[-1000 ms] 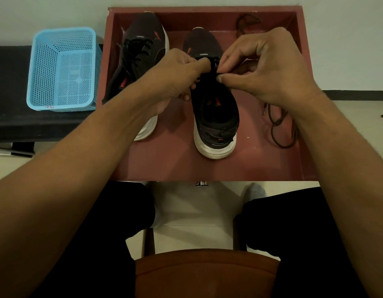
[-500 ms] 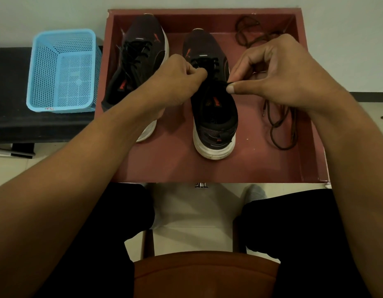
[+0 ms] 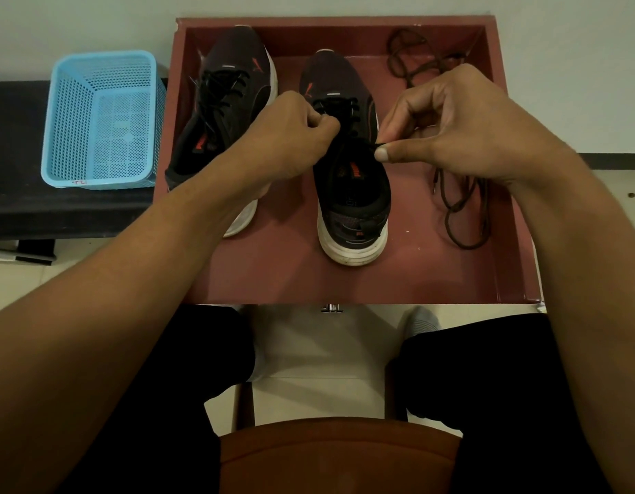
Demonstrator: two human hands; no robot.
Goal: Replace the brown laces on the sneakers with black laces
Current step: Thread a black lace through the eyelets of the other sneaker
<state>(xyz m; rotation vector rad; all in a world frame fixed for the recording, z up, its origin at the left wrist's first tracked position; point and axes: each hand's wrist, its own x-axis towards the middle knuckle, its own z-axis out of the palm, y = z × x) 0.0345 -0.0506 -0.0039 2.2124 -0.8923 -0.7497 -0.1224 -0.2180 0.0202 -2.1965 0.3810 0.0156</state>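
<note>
- The left grip [image 3: 291, 137] is clenched at the upper eyelets of the right sneaker [image 3: 351, 197], its fingers curled over the black lace [image 3: 352, 108]. We judge that it pinches one end, though the strand under the fingers is hidden.
- The right grip [image 3: 462, 126] pinches the other lace tip between thumb and forefinger, just beside the shoe's collar.
- To do this step well, we would draw both ends evenly so the crossings lie flat and the tails come out equal. We would also steady the shoe so it does not slide.
- The blue basket [image 3: 102, 119] stands on the dark worktop [image 3: 16, 137], left of the tray; inside it we see only its own mesh.
- The red-brown tray [image 3: 344, 283] holds the left sneaker [image 3: 234, 83], already laced in black, and then the right sneaker near the middle. The brown laces [image 3: 462, 212] lie loose along its right wall, apart from both shoes.
</note>
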